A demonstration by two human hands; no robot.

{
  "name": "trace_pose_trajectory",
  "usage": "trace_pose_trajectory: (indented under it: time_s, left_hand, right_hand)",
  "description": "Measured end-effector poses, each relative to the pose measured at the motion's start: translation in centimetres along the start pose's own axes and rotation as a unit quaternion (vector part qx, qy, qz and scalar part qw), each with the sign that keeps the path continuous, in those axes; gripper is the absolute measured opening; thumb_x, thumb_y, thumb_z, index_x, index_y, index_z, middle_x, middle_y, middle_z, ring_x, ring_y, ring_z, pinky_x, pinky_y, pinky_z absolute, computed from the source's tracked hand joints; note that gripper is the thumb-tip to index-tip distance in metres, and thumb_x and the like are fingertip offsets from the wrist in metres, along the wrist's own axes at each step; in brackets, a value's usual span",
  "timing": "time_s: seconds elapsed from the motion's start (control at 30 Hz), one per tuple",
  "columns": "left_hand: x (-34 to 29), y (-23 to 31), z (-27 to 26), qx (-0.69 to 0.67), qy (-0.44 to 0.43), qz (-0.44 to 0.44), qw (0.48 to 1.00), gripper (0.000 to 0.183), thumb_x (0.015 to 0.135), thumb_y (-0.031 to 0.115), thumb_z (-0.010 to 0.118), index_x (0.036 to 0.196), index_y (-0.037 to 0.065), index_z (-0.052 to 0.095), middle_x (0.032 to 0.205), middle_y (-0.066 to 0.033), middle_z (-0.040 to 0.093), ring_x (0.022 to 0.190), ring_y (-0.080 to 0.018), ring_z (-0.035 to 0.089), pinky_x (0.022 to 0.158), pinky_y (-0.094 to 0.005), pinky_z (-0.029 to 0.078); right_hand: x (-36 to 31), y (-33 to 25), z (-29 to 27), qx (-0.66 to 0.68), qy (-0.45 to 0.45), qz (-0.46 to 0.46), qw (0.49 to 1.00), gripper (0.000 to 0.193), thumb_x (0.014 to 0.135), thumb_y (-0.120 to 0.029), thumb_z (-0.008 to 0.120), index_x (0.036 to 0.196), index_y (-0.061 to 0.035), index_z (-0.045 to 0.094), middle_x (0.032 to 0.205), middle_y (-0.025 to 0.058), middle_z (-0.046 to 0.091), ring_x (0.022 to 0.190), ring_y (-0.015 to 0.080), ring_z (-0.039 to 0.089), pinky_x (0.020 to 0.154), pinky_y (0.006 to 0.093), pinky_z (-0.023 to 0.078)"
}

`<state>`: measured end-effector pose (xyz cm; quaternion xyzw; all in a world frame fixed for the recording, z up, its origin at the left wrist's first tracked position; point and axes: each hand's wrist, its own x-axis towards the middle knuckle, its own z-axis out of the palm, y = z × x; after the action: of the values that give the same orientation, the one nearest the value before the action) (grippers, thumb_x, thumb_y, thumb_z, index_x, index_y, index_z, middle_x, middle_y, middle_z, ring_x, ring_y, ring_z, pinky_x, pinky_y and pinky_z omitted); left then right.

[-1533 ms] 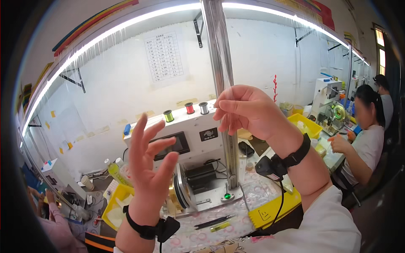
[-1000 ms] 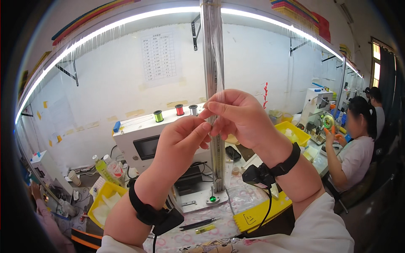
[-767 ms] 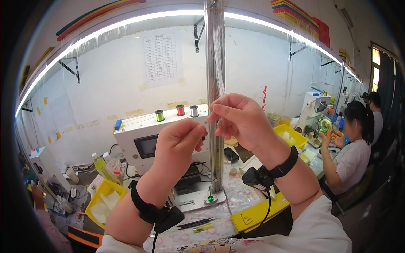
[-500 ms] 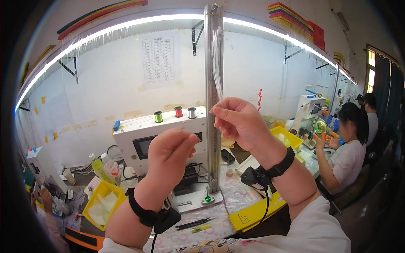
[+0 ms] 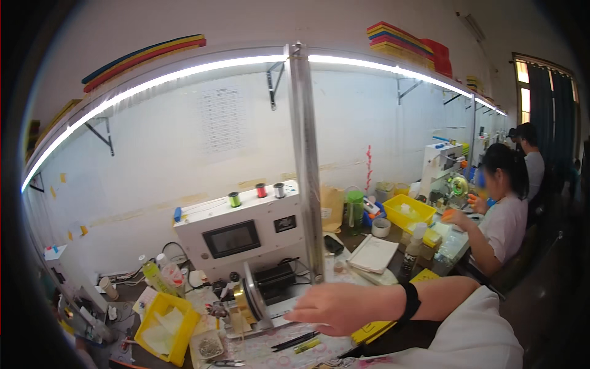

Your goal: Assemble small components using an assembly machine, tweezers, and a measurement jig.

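Observation:
My right hand (image 5: 335, 307) reaches in from the right over the bench, its fingers stretched leftward and slightly blurred. Nothing can be made out in it. Just left of the fingertips is the winding machine (image 5: 196, 240), a white box with a dark screen (image 5: 232, 238) and a round metal wheel (image 5: 253, 295) on its front. Below the fingers, dark tweezers (image 5: 294, 342) and a small yellow-green tool (image 5: 307, 346) lie on the patterned bench cover. A black band circles my right wrist. My left hand is out of view.
Green, red and silver spools (image 5: 261, 190) stand on the machine. A metal post (image 5: 305, 166) rises beside it. Yellow trays (image 5: 165, 329) sit left and right. At right are a dark bottle (image 5: 410, 252), a notepad (image 5: 373, 254) and a seated person (image 5: 504, 215).
Both hands were raised and pinched before the post. The left has gone out of view; the right has dropped to the bench, its fingers extended. The view has shifted too.

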<state>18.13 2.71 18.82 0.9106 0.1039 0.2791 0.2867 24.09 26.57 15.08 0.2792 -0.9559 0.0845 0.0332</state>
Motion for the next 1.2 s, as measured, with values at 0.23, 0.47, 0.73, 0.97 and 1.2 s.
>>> trace_pose_trajectory:
  time_s: [0.23, 0.47, 0.73, 0.97, 1.2]
  left_hand:
    - [-9.2, 7.1, 0.9, -0.058, 0.151, 0.286, 0.945, 0.034, 0.087, 0.035, 0.060, 0.093, 0.002, 0.063, 0.093, -0.0125, 0.064, 0.082, -0.0252, 0.062, 0.065, -0.0433, 0.047]
    - [-9.8, 3.6, 0.5, 0.313, 0.351, -0.462, 0.752, 0.011, 0.080, 0.014, 0.065, 0.074, 0.006, 0.059, 0.064, -0.0048, 0.056, 0.061, -0.0278, 0.057, 0.053, -0.0359, 0.045]
    - [-7.8, 0.6, 3.4, 0.413, 0.341, -0.511, 0.672, 0.013, 0.076, 0.017, 0.067, 0.069, 0.008, 0.063, 0.067, -0.0065, 0.059, 0.061, -0.0276, 0.059, 0.053, -0.0356, 0.044]
    - [-10.2, -0.1, 2.7, 0.217, 0.535, -0.492, 0.651, 0.013, 0.081, 0.011, 0.063, 0.075, 0.001, 0.061, 0.062, -0.0105, 0.053, 0.057, -0.0236, 0.054, 0.053, -0.0330, 0.041]
    - [-12.2, -3.8, 3.0, 0.064, 0.605, -0.464, 0.643, 0.010, 0.083, 0.011, 0.064, 0.085, 0.001, 0.064, 0.062, -0.0030, 0.054, 0.056, -0.0098, 0.050, 0.052, -0.0263, 0.040]
  right_hand:
    - [-9.0, 3.9, 11.9, 0.369, -0.291, 0.215, 0.856, 0.058, 0.086, -0.025, 0.064, 0.135, -0.0058, 0.039, 0.126, 0.0141, 0.053, 0.116, 0.0240, 0.051, 0.097, 0.0343, 0.041]
    - [-4.8, -2.2, 0.3, 0.276, 0.043, 0.148, 0.949, 0.058, 0.082, -0.012, 0.063, 0.135, -0.0075, 0.039, 0.137, 0.0134, 0.044, 0.127, 0.0255, 0.042, 0.103, 0.0356, 0.034]
    - [6.8, -5.4, 5.9, 0.600, 0.077, 0.110, 0.789, 0.081, 0.086, -0.019, 0.064, 0.145, -0.0105, 0.010, 0.135, 0.0163, 0.042, 0.102, 0.0192, 0.056, 0.081, 0.0306, 0.046]
    - [5.4, -2.9, 7.6, 0.697, 0.103, 0.203, 0.680, 0.014, 0.090, -0.014, 0.059, 0.102, -0.0064, 0.059, 0.078, -0.0048, 0.055, 0.061, 0.0004, 0.043, 0.051, 0.0174, 0.035]
    - [4.4, -1.1, 8.4, 0.589, 0.233, 0.226, 0.740, 0.008, 0.089, -0.011, 0.060, 0.091, -0.0026, 0.060, 0.075, -0.0061, 0.053, 0.066, 0.0005, 0.045, 0.057, 0.0170, 0.037]
